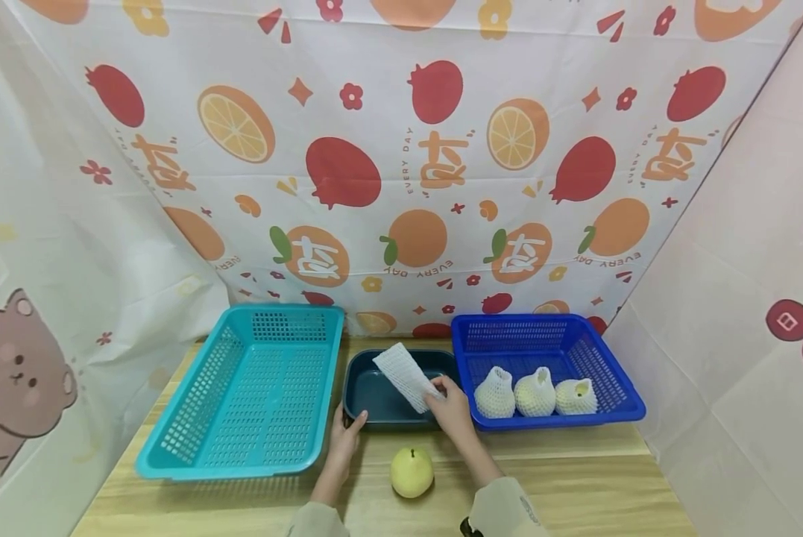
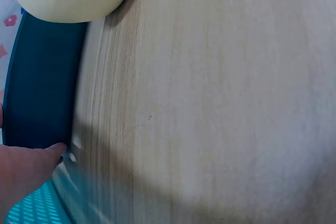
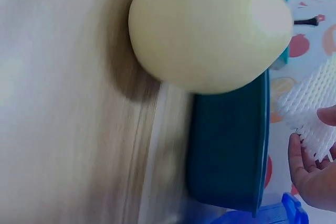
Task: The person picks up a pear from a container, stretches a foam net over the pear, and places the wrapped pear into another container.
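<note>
My right hand (image 1: 452,409) pinches a flat white foam fruit net (image 1: 402,375) by its lower end, holding it slanted over a dark teal tray (image 1: 382,399). In the right wrist view, thumb and fingers of that hand (image 3: 317,182) grip the net's mesh (image 3: 312,100). My left hand (image 1: 343,441) holds the tray's front left corner; the left wrist view shows its thumb (image 2: 44,155) against the tray wall (image 2: 44,87). A bare yellow pear (image 1: 411,473) stands stem-up on the table in front of the tray, between my forearms, touched by neither hand.
Left of the tray stands a large turquoise basket (image 1: 267,403) with nothing in it. On the right, a blue basket (image 1: 555,424) holds three pears in foam nets (image 1: 535,391) along its front. A printed cloth (image 1: 401,186) hangs behind the wooden table (image 1: 575,477).
</note>
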`<state>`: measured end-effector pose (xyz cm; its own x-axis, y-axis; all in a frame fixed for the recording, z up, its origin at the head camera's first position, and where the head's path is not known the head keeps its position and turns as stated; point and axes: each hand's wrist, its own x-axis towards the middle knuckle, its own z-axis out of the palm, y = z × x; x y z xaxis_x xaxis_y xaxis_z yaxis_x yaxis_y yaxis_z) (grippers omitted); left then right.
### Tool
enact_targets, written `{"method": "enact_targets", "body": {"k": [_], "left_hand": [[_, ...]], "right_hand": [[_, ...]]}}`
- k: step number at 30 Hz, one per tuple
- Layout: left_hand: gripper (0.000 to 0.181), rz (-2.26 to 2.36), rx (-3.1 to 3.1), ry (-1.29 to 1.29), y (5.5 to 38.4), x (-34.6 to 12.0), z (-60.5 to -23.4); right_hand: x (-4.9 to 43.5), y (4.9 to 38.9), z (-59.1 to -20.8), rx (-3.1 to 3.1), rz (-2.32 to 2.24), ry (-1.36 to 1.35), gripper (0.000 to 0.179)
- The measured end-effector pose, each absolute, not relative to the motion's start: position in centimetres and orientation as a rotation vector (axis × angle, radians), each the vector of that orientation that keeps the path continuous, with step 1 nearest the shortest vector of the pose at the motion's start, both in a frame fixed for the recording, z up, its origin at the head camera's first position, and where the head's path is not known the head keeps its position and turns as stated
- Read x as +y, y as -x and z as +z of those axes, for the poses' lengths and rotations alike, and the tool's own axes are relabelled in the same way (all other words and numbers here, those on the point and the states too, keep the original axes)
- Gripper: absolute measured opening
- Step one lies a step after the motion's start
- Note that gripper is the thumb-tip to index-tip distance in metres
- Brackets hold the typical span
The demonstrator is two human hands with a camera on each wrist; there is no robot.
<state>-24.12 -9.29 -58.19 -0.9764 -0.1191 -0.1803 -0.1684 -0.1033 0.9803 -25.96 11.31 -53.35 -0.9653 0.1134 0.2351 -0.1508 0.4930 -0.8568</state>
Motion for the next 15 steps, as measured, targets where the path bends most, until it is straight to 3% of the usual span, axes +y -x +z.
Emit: {"method": "enact_targets", "body": {"k": [15], "left_hand": [[0.067, 2.288, 2.201, 0.51, 23.3, -8.2, -57.2]], "right_hand": [[11.8, 22.3, -52.3, -2.352, 1.665, 0.023, 0.021]]}}
